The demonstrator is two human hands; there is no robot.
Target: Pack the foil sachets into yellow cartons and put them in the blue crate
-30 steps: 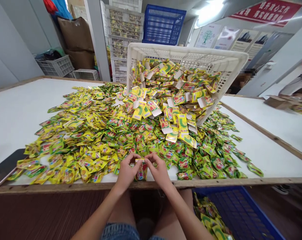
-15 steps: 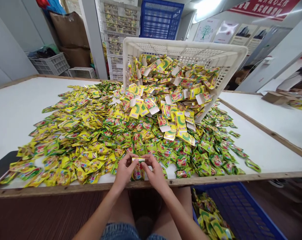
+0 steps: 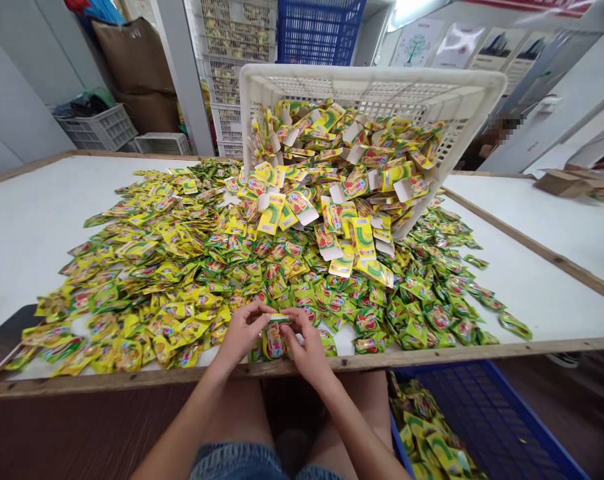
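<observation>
A small yellow and green printed carton (image 3: 276,341) is held upright near the table's front edge. My left hand (image 3: 243,333) pinches its upper left side, thumb and fingers near the top edge. My right hand (image 3: 308,340) grips the upper right side, its thumb on the printed front. Around both hands lie shiny yellow and green candy-like sachets (image 3: 177,313), heaped across the table. Beyond them, similar open-ended cartons (image 3: 365,240) spill from a tipped white plastic crate (image 3: 382,75). The carton's back is hidden from me.
A wooden rim (image 3: 132,380) edges the white table (image 3: 27,220). A dark phone-like device (image 3: 7,337) lies at the left. Below the table at the right sits a blue crate (image 3: 512,420) holding filled-looking cartons (image 3: 432,443). Stacked crates (image 3: 227,87) stand behind.
My left hand has shifted slightly left, and its thumb has moved off the carton's top middle, showing more of the printed front. The view has tilted down a little.
</observation>
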